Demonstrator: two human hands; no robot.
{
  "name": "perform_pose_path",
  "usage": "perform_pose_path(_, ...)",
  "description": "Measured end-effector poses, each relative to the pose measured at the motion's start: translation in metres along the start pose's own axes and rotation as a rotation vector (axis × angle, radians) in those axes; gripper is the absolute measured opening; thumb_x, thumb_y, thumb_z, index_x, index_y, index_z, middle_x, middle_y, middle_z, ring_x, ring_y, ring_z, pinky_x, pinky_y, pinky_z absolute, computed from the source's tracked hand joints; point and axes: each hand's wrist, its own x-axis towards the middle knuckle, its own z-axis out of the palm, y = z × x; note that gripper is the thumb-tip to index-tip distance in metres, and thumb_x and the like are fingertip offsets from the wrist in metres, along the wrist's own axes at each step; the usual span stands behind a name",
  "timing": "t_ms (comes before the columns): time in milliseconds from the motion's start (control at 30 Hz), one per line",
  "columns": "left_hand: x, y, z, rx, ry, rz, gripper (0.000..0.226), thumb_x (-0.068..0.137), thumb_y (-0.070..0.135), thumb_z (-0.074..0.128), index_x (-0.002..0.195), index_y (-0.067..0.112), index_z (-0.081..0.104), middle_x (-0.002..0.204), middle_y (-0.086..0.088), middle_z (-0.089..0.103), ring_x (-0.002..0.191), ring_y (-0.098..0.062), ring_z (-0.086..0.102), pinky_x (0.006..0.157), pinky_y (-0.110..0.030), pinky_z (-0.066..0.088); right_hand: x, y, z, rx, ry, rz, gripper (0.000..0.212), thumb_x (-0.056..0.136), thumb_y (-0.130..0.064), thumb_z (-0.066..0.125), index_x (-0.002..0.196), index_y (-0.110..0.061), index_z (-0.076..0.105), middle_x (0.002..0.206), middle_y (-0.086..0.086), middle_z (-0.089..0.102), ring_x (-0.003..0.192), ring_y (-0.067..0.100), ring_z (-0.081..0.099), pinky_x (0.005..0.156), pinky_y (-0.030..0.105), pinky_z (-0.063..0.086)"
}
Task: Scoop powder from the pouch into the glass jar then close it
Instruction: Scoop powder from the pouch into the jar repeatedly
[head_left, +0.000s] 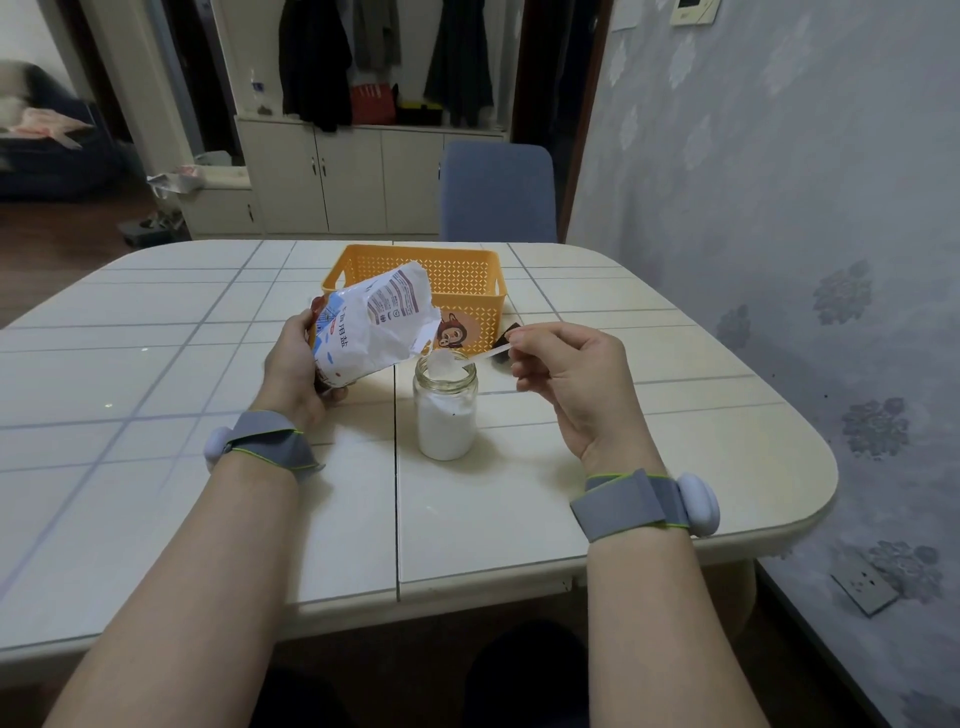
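White plastic spoon (451, 364), pinched by right grip (566, 374), sits over the mouth of glass jar (445, 395); left grip (291, 364) clutches tilted pouch (374, 327) just left of jar. Shaky tip could scatter powder (447, 428) beside jar; sagging pouch could spill onto tabletop (571, 519).

table (156, 493): big pale top with grey grid lines like tiles, rounded corners, a seam down the middle
chair (497, 192): blue padded one, tucked in at the far side
right wall (779, 182): bluish-grey wallpaper with darker flower shapes, right up by the table edge
socket (865, 592): metal plate low on that wall
wall panel (693, 10): small white box up top, cut off by the frame
cabinet (363, 176): cream, low doors, along the back
coats (317, 62): dark ones hanging above the cabinet
floor (62, 228): dark wood, off to the left
sofa (47, 156): dark, far left, some cloth dumped on it, kinda blurry
light: soft indoor light, brightest on the middle of the table
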Motion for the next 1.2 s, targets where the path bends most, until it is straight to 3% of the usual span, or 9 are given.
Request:
perform_pose_path(133, -0.001, 0.0, 0.001, -0.003, -0.003, -0.008, 0.032, 0.089, 0.059, 0.058, 0.091, 0.028, 0.066, 0.068, 0.007, 0.065, 0.051, -0.015, 0.057, 0.044, -0.019, 0.038, 0.003, -0.013, 0.002, 0.089, 0.025, -0.03, 0.009, 0.088, -0.003, 0.072, 0.082, 0.003, 0.074, 0.066, 0.011, 0.065, 0.053, 0.016, 0.058, 0.051, 0.024, 0.05)
perform_pose_path(300, -0.002, 0.0, 0.002, -0.001, -0.002, -0.002, 0.029, 0.092, 0.055, 0.056, 0.086, 0.028, 0.064, 0.062, 0.008, 0.062, 0.044, -0.014, 0.053, 0.041, -0.016, 0.034, 0.012, -0.025, 0.029, -0.042, -0.08, -0.127, 0.012, 0.089, -0.005, 0.071, 0.078, 0.0, 0.074, 0.067, 0.012, 0.069, 0.053, 0.018, 0.061, 0.047, 0.022, 0.047)
perform_pose_path(467, 0.0, 0.001, -0.001, -0.043, -0.01, -0.021, 0.034, 0.093, 0.055, 0.049, 0.079, 0.028, 0.064, 0.066, 0.006, 0.059, 0.038, -0.015, 0.047, 0.04, -0.014, 0.029, 0.026, -0.01, 0.068, -0.435, -0.243, -0.298, 0.01, 0.087, -0.013, 0.074, 0.081, -0.009, 0.08, 0.07, 0.0, 0.075, 0.054, 0.013, 0.061, 0.055, 0.029, 0.05)
perform_pose_path(633, 0.002, -0.002, 0.0, -0.054, 0.016, -0.033, 0.036, 0.092, 0.059, 0.049, 0.083, 0.027, 0.065, 0.067, 0.007, 0.064, 0.047, -0.016, 0.054, 0.042, -0.015, 0.033, 0.031, 0.006, 0.099, -0.835, -0.285, -0.459, 0.014, 0.089, -0.036, 0.068, 0.092, -0.03, 0.081, 0.09, -0.011, 0.077, 0.089, 0.015, 0.069, 0.073, 0.04, 0.058)
perform_pose_path(800, 0.003, -0.002, 0.0, -0.055, -0.019, -0.032, 0.037, 0.095, 0.06, 0.046, 0.09, 0.028, 0.065, 0.071, 0.005, 0.063, 0.043, -0.016, 0.053, 0.041, -0.015, 0.034, 0.03, 0.002, 0.108, -1.111, -0.353, -0.51, 0.02, 0.095, -0.034, 0.059, 0.098, -0.038, 0.078, 0.105, -0.01, 0.072, 0.097, 0.021, 0.065, 0.073, 0.038, 0.056)
perform_pose_path(967, 0.003, -0.002, -0.001, -0.057, -0.042, -0.049, 0.041, 0.093, 0.063, 0.048, 0.081, 0.027, 0.063, 0.064, 0.005, 0.064, 0.044, -0.017, 0.055, 0.042, -0.015, 0.035, 0.029, -0.007, 0.109, -1.185, -0.399, -0.47, 0.025, 0.093, -0.023, 0.055, 0.075, -0.038, 0.063, 0.101, -0.008, 0.068, 0.092, 0.024, 0.06, 0.069, 0.032, 0.045)
perform_pose_path(1067, 0.0, -0.002, 0.001, -0.044, -0.033, -0.039, 0.038, 0.093, 0.059, 0.051, 0.08, 0.026, 0.064, 0.063, 0.007, 0.065, 0.047, -0.016, 0.056, 0.041, -0.015, 0.036, 0.03, -0.009, 0.109, -1.152, -0.426, -0.427, 0.032, 0.091, -0.015, 0.053, 0.067, -0.034, 0.06, 0.097, -0.008, 0.067, 0.089, 0.024, 0.061, 0.066, 0.035, 0.051)
perform_pose_path(1200, 0.0, 0.0, 0.002, -0.033, -0.032, -0.044, 0.028, 0.086, 0.055, 0.064, 0.085, 0.027, 0.068, 0.069, 0.009, 0.067, 0.052, -0.014, 0.06, 0.042, -0.016, 0.04, 0.035, -0.006, 0.109, -1.01, -0.394, -0.27, 0.037, 0.085, -0.008, 0.054, 0.054, -0.026, 0.063, 0.063, -0.012, 0.064, 0.072, 0.021, 0.063, 0.067, 0.04, 0.056)
